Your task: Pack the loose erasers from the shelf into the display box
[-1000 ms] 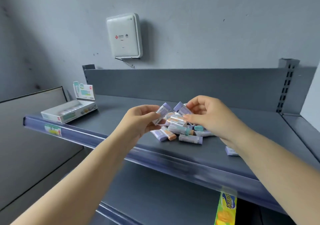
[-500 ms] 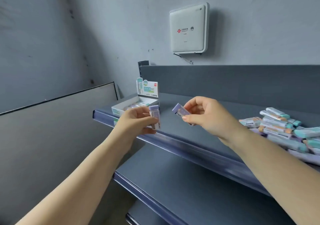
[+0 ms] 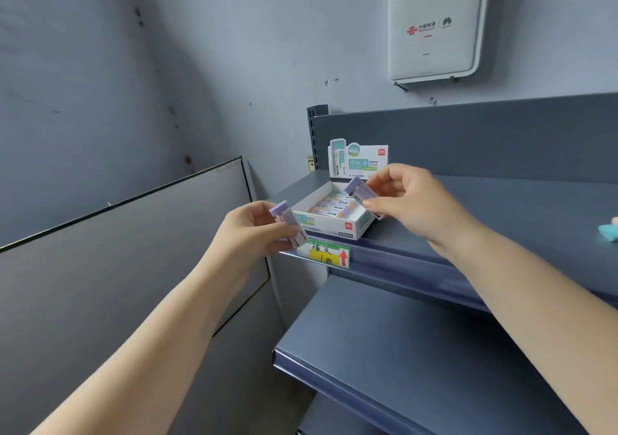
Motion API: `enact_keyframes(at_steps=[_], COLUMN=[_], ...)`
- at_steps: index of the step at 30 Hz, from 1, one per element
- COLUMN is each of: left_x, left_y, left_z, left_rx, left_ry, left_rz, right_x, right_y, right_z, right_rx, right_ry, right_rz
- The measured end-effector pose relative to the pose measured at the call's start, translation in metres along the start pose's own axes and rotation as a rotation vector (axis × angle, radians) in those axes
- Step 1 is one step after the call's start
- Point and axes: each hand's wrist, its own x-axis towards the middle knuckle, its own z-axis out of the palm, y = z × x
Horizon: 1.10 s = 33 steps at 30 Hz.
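Observation:
A white display box (image 3: 347,232) with an upright printed header card stands at the left end of the grey shelf (image 3: 501,214). Several erasers lie in it. My left hand (image 3: 254,230) pinches a purple-tipped eraser (image 3: 289,222) just left of the box's front corner. My right hand (image 3: 411,204) holds a second purple eraser (image 3: 363,195) over the box's right side. A teal eraser (image 3: 607,232) of the loose pile shows at the right edge; the rest of the pile is out of view.
A green and yellow price label (image 3: 326,255) hangs on the shelf's front rail under the box. A lower shelf (image 3: 418,361) juts out below. A grey panel (image 3: 117,267) stands to the left, and a white router box (image 3: 434,26) is mounted on the wall.
Both hands have carried their erasers left from the pile to the display box. The view has swung left, so the pile has slipped off the right edge.

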Motion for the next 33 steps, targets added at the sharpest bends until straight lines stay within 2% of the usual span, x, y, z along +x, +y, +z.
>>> enact_keyframes(at_steps=[4,8,17,24,33], left_x=[0.020,0.044,0.125,0.183,0.218], left_y=[-0.010,-0.019,-0.036,-0.043,-0.036], left_z=[-0.017,-0.027,-0.045,-0.030,0.005], left_rx=[-0.046,-0.069,-0.210,-0.146,-0.077], left_ry=[-0.029,-0.038,-0.076,-0.158,-0.331], left_rz=[0.000,0.007,0.002,0.084,0.156], right_x=[0.022,0.048,0.091,0.095,0.092], right_y=[0.005,0.007,0.019,0.020,0.023], right_z=[0.013,0.025,0.052,0.055,0.063], right_rx=[-0.009,-0.043,-0.388,-0.454,-0.616], right_ry=[0.036,0.000,-0.117,-0.168,-0.254], right_rz=[0.029,0.027,0.040,0.130,0.173])
